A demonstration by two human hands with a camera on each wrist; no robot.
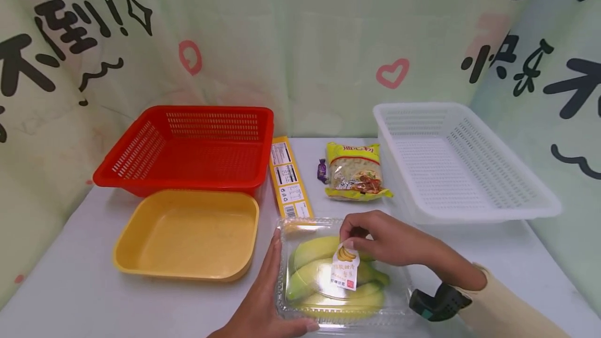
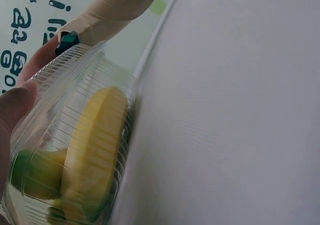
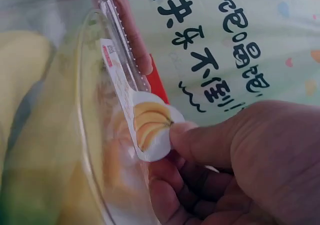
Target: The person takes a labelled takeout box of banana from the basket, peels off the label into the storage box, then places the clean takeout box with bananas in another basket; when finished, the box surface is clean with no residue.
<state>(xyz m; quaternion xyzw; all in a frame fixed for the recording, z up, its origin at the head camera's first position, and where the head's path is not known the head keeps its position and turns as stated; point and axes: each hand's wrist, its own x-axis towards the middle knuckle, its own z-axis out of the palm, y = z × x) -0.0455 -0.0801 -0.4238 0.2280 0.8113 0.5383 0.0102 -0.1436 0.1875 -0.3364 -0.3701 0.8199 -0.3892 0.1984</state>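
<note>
A clear plastic clamshell box (image 1: 300,228) with several yellow-green bananas (image 1: 310,275) inside lies at the table's front. My left hand (image 1: 272,296) holds the box by its left side, thumb along the near edge. Over the lid, my right hand (image 1: 382,239) pinches the top end of a white sticker label (image 1: 345,270) printed with bananas. In the right wrist view the label (image 3: 152,127) stands partly up from the lid, its pinched end between thumb and fingers. The left wrist view shows a banana (image 2: 97,145) through the ribbed box wall.
Behind the box are a yellow-white carton (image 1: 288,179), a purple-wrapped candy (image 1: 321,171) and a yellow food packet (image 1: 354,171). A red basket (image 1: 206,184) and a yellow tray (image 1: 188,270) stand left; a white basket (image 1: 469,213) stands right. A printed curtain (image 1: 324,67) hangs behind.
</note>
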